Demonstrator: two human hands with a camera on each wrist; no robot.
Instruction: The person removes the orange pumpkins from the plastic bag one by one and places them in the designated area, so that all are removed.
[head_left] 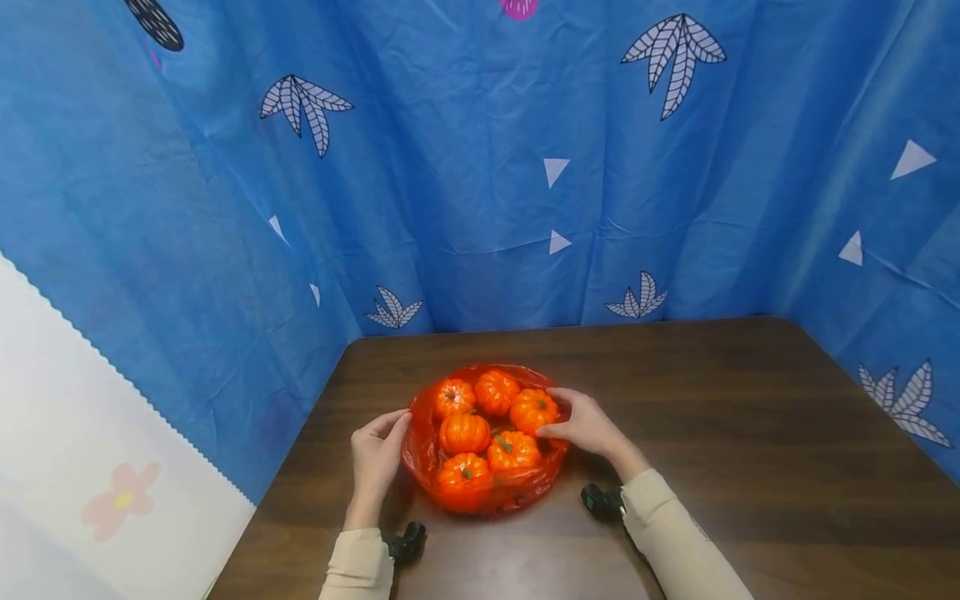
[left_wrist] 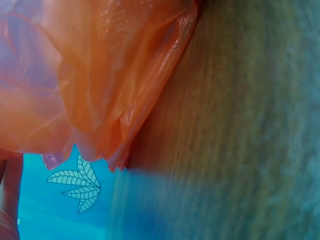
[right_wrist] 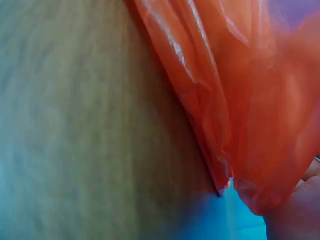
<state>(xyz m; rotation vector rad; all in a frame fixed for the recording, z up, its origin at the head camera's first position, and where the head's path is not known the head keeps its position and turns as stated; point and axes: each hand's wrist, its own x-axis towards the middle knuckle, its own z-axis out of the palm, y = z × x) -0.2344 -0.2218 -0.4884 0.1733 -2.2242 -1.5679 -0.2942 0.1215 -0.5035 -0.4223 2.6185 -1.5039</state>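
Note:
A red plastic bag [head_left: 517, 500] lies spread wide on the table, with several small orange pumpkins [head_left: 464, 433] inside it. My left hand [head_left: 377, 454] pinches the bag's left rim between thumb and fingers. On the other side, my right hand [head_left: 588, 423] reaches over the rim and grips the rightmost pumpkin [head_left: 531, 411], thumb on its near side and fingers on its far side. The left wrist view shows the bag's wall [left_wrist: 100, 75] close up, hiding most of that hand. In the right wrist view, the bag [right_wrist: 270, 100] covers the pumpkin and part of the hand [right_wrist: 297, 215].
The brown wooden table [head_left: 712, 417] extends to both sides of the bag. Behind it hangs a blue curtain [head_left: 487, 192] with leaf and triangle prints. A white cloth [head_left: 60, 417] with a flower print is at the left. Black devices [head_left: 408, 542] sit by both wrists.

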